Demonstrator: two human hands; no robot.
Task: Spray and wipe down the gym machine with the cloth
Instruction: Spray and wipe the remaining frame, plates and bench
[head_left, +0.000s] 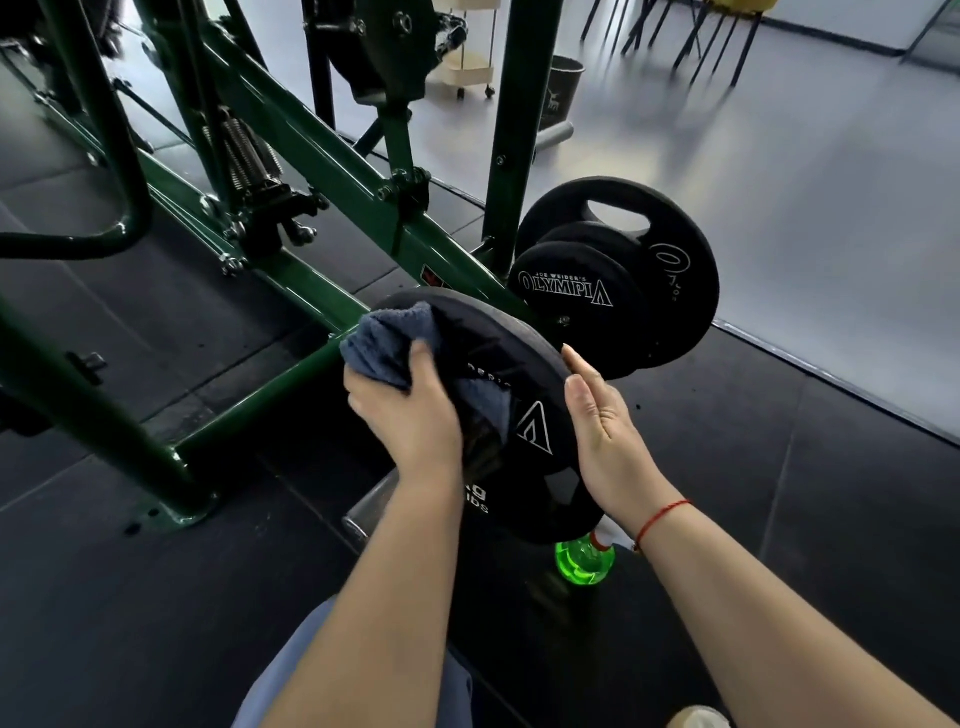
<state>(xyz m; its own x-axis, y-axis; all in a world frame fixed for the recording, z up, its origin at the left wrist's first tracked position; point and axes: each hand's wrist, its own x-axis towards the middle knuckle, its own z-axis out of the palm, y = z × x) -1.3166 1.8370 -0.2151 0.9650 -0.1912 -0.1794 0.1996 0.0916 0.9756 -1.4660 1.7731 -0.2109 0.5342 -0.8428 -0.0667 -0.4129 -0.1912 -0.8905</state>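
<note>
the blue-grey cloth (387, 340) lies bunched over the upper left edge of the nearest black weight plate (511, 364), which sits on a peg low on the green gym machine (311, 156). our left hand (410, 415) grasps the cloth, fingers curled around it, and presses it on the plate's face. our right hand (602, 431) is flat and released, its straight fingers laid against the plate's right rim; a red string bracelet (662, 519) circles that wrist. just below the plate, on the black floor mat (779, 441), stands the green spray bottle (584, 558), partly hidden by the plate and our wrist. beyond our hands a stack of more black plates (670, 291), marked olympia, hangs on another peg. further back, on the grey floor, we see a dark bin (563, 93), a pale wheeled cart (467, 62) and chair legs (701, 36).
</note>
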